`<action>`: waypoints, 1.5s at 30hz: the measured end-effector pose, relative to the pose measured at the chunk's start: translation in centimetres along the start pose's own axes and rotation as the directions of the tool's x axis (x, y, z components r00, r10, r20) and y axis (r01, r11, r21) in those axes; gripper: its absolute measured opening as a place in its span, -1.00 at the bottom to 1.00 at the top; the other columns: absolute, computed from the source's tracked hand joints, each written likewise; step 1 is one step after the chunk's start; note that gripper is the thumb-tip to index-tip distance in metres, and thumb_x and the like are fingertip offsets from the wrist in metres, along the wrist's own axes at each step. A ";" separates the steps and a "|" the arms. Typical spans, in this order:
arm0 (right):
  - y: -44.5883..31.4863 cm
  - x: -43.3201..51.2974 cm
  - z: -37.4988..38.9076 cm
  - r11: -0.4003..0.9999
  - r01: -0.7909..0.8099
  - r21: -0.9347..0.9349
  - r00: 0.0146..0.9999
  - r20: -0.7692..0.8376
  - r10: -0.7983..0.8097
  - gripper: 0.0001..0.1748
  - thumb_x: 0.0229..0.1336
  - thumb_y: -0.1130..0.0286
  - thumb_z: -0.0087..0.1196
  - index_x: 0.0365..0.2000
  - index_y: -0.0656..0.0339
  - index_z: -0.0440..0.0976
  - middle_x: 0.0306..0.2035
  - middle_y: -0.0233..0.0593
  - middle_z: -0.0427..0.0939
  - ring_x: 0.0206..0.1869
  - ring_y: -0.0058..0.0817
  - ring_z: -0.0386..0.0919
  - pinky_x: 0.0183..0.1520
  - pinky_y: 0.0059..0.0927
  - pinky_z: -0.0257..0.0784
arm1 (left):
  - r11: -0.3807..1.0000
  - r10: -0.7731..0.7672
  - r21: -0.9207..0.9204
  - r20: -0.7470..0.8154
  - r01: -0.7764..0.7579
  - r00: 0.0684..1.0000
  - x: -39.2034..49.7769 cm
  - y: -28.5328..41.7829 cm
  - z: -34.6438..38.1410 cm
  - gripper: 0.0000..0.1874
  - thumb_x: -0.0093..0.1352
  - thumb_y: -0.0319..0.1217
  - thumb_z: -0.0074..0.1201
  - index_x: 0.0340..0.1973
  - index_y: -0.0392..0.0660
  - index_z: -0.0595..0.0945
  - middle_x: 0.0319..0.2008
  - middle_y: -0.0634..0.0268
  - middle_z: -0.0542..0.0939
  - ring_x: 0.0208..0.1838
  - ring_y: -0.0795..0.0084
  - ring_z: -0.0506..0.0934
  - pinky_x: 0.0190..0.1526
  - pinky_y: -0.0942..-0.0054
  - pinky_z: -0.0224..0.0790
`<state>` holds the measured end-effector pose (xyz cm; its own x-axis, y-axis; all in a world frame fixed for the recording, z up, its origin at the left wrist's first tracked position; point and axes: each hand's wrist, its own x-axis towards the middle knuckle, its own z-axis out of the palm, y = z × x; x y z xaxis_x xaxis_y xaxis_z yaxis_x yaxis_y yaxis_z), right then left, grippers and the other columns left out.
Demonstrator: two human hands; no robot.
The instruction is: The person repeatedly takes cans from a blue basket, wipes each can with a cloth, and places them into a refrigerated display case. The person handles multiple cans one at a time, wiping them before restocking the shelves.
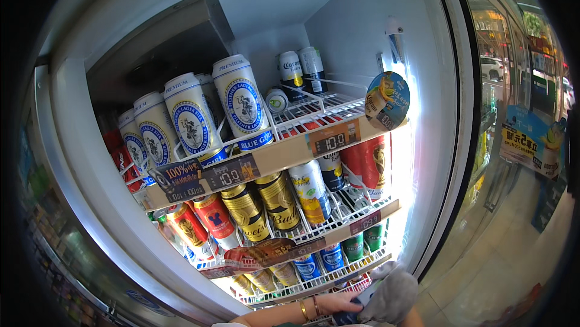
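Low in the view, my left hand reaches in from the left with bracelets on its wrist and grips a dark blue and silver beverage can. Against that can lies a grey cloth, which covers my right hand; only part of the right forearm shows below it. The fingers under the cloth are hidden. Both hands are in front of the lowest visible wire shelf of an upright glass-door cooler.
Tall white beer cans fill the top shelf's left. Behind them on the right, one can lies tipped beside two upright Corona cans. Gold Budweiser cans stand one shelf down. The open cooler door is at right.
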<state>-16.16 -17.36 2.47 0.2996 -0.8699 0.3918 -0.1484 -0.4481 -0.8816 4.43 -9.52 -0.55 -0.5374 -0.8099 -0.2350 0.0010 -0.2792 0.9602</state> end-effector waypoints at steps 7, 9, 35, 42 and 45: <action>3.3 -1.5 0.4 0.948 -0.101 -0.302 0.995 -0.040 0.094 -0.82 0.43 0.33 -0.04 -0.23 0.24 0.40 -0.34 -0.26 0.47 -0.29 -0.46 0.45 -0.25 -0.36 0.45 | 0.976 0.032 0.215 -0.217 0.016 0.976 0.2 2.0 3.4 -0.03 0.37 -0.19 0.30 0.51 -0.32 0.11 0.25 0.13 0.50 0.22 0.44 0.42 0.31 0.45 0.25; 2.6 -1.0 0.5 0.939 -0.112 -0.325 0.990 -0.118 0.077 -0.80 0.45 0.31 -0.05 -0.26 0.24 0.39 -0.35 -0.28 0.45 -0.31 -0.49 0.43 -0.28 -0.39 0.44 | 0.964 0.072 0.266 -0.256 -0.001 0.964 -0.8 3.1 4.3 -0.02 0.34 -0.19 0.36 0.49 -0.33 0.15 0.22 0.11 0.51 0.18 0.44 0.45 0.26 0.44 0.33; -6.6 -10.7 2.7 0.935 -0.203 0.290 0.957 0.260 0.127 -0.55 0.42 0.43 -0.03 0.25 0.27 0.28 0.10 -0.16 0.45 0.11 -0.38 0.46 0.32 -0.40 0.32 | 0.191 0.933 0.866 -0.013 -0.463 0.360 -6.2 0.0 5.9 -0.35 0.26 -0.21 0.33 0.23 0.01 0.43 0.30 0.22 0.46 0.47 0.06 0.30 0.45 -0.24 -0.38; -6.7 -12.5 5.3 0.825 -0.324 -0.462 0.795 0.340 0.502 -0.56 0.46 0.39 -0.14 0.28 0.18 0.28 0.13 -0.21 0.40 0.21 -0.45 0.37 0.38 -0.50 0.18 | 0.264 0.845 0.859 0.013 -0.439 0.534 -8.7 -2.3 5.4 -0.37 0.22 -0.16 0.41 0.15 0.04 0.49 0.19 0.27 0.61 0.33 0.25 0.51 0.43 -0.10 -0.27; -2.3 -15.3 4.9 0.812 -0.067 -0.580 0.944 0.225 0.239 -0.59 0.23 0.24 0.05 0.06 0.12 0.42 -0.08 -0.17 0.48 -0.02 -0.26 0.44 0.07 -0.32 0.31 | 0.328 0.825 0.826 -0.014 -0.458 0.565 -8.9 -4.3 5.9 -0.36 0.21 -0.14 0.41 0.15 0.01 0.51 0.22 0.31 0.58 0.32 0.28 0.52 0.40 -0.06 -0.21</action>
<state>-15.78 -2.02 -2.81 0.4599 -0.8824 0.0995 -0.6874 -0.4247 -0.5892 4.21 1.96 -1.65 -0.2909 -0.6954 0.6571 -0.4507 0.7054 0.5470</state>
